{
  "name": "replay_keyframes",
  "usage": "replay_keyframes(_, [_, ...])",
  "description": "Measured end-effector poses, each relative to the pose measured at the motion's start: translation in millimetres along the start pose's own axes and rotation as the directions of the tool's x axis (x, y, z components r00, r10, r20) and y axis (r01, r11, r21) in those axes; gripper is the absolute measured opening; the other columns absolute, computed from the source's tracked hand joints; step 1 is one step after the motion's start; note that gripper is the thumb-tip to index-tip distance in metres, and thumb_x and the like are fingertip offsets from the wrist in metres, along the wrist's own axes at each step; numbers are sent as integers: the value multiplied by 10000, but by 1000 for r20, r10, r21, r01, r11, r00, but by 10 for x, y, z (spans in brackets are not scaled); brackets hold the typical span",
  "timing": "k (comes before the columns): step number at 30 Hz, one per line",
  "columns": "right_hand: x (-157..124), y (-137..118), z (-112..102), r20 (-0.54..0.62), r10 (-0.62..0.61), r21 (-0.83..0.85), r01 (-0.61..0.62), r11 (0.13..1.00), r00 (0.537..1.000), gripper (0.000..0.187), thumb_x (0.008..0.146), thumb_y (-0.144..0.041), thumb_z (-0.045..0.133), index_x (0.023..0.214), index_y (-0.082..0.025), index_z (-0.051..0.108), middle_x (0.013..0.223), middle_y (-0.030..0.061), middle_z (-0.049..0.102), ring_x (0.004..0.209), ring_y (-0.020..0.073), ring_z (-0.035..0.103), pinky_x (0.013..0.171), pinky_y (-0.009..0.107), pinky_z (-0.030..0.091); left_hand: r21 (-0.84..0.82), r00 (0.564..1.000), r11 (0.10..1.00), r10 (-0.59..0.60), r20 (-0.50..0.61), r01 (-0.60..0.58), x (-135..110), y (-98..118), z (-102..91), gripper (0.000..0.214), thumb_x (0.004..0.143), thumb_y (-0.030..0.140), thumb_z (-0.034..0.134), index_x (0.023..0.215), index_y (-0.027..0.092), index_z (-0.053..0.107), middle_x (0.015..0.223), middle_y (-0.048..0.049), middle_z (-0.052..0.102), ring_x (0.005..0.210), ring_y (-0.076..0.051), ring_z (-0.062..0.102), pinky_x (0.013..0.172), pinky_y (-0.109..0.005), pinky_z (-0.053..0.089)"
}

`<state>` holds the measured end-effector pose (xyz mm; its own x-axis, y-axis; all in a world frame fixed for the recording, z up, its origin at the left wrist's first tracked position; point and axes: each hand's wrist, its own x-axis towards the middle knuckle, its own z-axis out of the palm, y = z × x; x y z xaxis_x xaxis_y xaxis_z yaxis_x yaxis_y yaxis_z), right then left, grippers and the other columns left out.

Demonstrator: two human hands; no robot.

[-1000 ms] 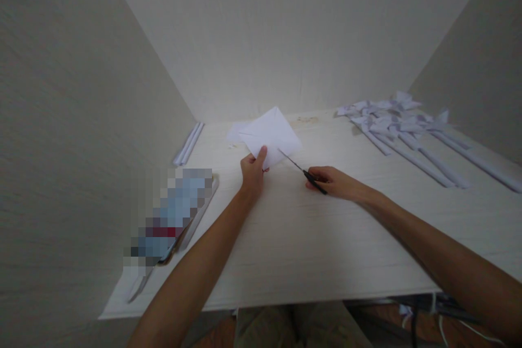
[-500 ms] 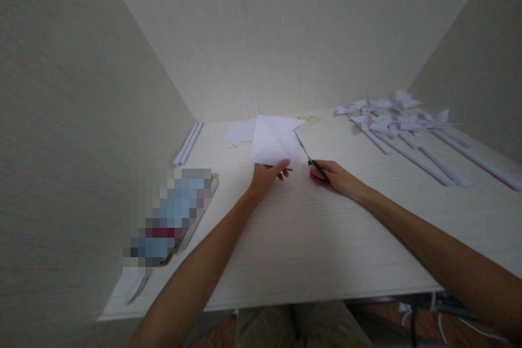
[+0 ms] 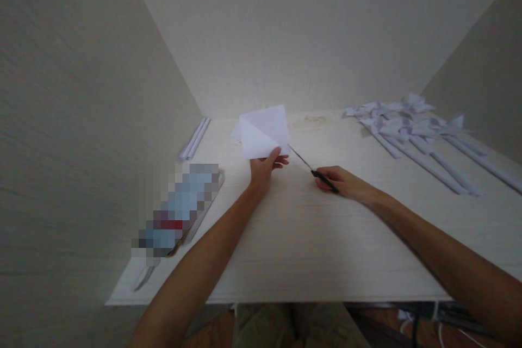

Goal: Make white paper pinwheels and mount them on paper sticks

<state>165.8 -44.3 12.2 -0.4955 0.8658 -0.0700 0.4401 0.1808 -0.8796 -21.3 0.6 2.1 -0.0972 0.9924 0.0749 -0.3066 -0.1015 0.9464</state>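
My left hand [image 3: 264, 168] pinches the lower edge of a white square sheet of paper [image 3: 265, 130], thumb on top and fingers underneath. A diagonal line crosses the sheet. In my right hand [image 3: 336, 180] is a pair of scissors [image 3: 324, 179] with black handles. Their blades point up and left, and the tips are at the lower right corner of the sheet; whether they touch it I cannot tell. Another white paper piece [image 3: 236, 131] lies on the table behind the held sheet, mostly hidden by it.
Several paper pinwheels on rolled paper sticks [image 3: 408, 128] lie at the right back. Two paper rolls [image 3: 196, 138] rest by the left wall. A blurred-out flat object [image 3: 183, 201] lies at the left of the white table [image 3: 310, 250]. Walls rise behind and on both sides.
The sheet has turned in my left hand, and its pointed right corner no longer sticks out over the scissors. My right hand with the scissors has shifted slightly right and down. The camera view has shifted a little.
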Motion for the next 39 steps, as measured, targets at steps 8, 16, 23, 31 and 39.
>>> replay_keyframes(8, [-12, -41, 11, -2, 28, -21, -28, 999, 1000, 375, 725, -523, 470, 573, -195, 370, 536, -48, 322, 491, 84, 295, 473, 248, 218, 2, 1000, 1000, -21, 16, 21, -12, 13, 23, 254, 606, 339, 664, 682, 104, 604, 595, -58, 656, 478, -117, 593, 457, -218, 427])
replay_keyframes(16, [5, -19, 6, 4, 23, -48, -23, 999, 1000, 358, 721, -506, 473, 571, -193, 385, 529, -43, 342, 496, 89, 312, 468, 244, 226, 3, 1000, 1000, -29, 9, 29, -14, 9, 29, 252, 609, 339, 666, 676, 103, 607, 601, -66, 659, 488, -128, 605, 472, -228, 443])
replay_keyframes(23, [7, -7, 6, 8, 29, -41, -29, 999, 1000, 328, 732, -465, 475, 573, -190, 391, 535, -39, 359, 492, 87, 319, 465, 244, 233, -16, 1000, 999, -28, 7, 28, -16, 7, 36, 236, 612, 323, 664, 678, 105, 604, 595, -62, 659, 488, -131, 607, 473, -229, 453])
replay_keyframes(31, [10, -21, 16, -17, 10, -75, -11, 997, 1000, 324, 737, -453, 479, 569, -192, 386, 530, -40, 356, 496, 89, 323, 464, 242, 234, -20, 999, 999, -39, 1, 39, -30, 6, 51, 238, 606, 319, 672, 673, 100, 607, 581, -62, 656, 485, -135, 607, 482, -236, 463])
replay_keyframes(39, [11, -29, 13, -18, 18, -97, -20, 995, 1000, 311, 752, -435, 458, 573, -189, 395, 543, -32, 372, 505, 93, 337, 465, 243, 242, -24, 999, 999, -40, 10, 40, -47, 11, 66, 244, 602, 323, 673, 660, 95, 609, 580, -69, 657, 491, -138, 613, 486, -232, 469])
